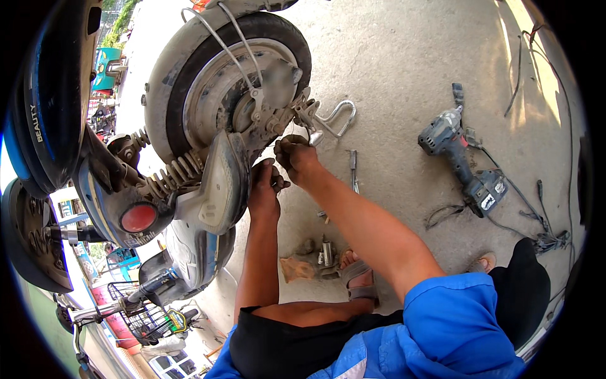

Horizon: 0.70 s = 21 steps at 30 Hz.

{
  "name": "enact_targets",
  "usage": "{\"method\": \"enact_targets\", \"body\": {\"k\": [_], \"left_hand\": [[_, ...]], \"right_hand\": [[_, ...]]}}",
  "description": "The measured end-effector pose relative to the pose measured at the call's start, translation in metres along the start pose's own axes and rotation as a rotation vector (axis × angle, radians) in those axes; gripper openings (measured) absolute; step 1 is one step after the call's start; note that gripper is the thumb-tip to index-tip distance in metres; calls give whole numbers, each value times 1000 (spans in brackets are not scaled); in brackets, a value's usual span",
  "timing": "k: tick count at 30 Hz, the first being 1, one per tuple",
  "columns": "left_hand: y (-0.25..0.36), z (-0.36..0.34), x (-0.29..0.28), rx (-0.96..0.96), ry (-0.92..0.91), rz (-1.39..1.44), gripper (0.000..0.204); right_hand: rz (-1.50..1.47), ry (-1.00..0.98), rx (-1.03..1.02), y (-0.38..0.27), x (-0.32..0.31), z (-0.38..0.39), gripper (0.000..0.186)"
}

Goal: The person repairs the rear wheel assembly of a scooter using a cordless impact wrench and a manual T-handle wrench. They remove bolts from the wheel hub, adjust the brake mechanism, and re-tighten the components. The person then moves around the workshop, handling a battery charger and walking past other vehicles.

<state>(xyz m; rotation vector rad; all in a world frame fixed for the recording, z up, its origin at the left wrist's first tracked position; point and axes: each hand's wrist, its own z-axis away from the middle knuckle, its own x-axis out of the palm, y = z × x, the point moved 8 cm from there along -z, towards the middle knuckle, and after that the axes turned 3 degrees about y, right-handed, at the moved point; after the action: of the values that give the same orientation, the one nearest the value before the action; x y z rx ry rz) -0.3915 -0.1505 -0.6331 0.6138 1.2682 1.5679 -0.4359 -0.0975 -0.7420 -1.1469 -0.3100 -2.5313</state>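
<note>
A dusty electric scooter takes up the left side, its rear wheel [214,95] at the top and a coil-spring shock absorber [177,177] beside it. My right hand [295,156] is closed just below the metal bracket [278,120] at the wheel's hub. A thin pale wire or cable seems to run there. My left hand [267,180] is curled with its fingers pinched, close to the grey plastic cover [224,183] and a little below the right one. Whatever the fingers of either hand grip is too small or hidden to name.
On the concrete at right lies a cordless impact wrench [451,142] with a cable trailing to bundled wires [549,241]. A metal socket tool [353,165] lies near my right forearm. Small metal parts [326,251] and a brown scrap [297,268] lie by my sandalled foot [360,278].
</note>
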Motion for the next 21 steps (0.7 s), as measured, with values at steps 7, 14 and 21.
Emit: {"method": "enact_targets", "body": {"k": [7, 14, 21], "left_hand": [[-5, -2, -2, -30, -6, 143, 17], [-10, -8, -1, -43, -63, 246, 16], [-6, -7, 6, -50, -75, 275, 12]], "right_hand": [[14, -51, -5, -1, 5, -1, 11], [-30, 34, -20, -2, 9, -1, 16], [63, -73, -15, -4, 20, 1, 23]]}}
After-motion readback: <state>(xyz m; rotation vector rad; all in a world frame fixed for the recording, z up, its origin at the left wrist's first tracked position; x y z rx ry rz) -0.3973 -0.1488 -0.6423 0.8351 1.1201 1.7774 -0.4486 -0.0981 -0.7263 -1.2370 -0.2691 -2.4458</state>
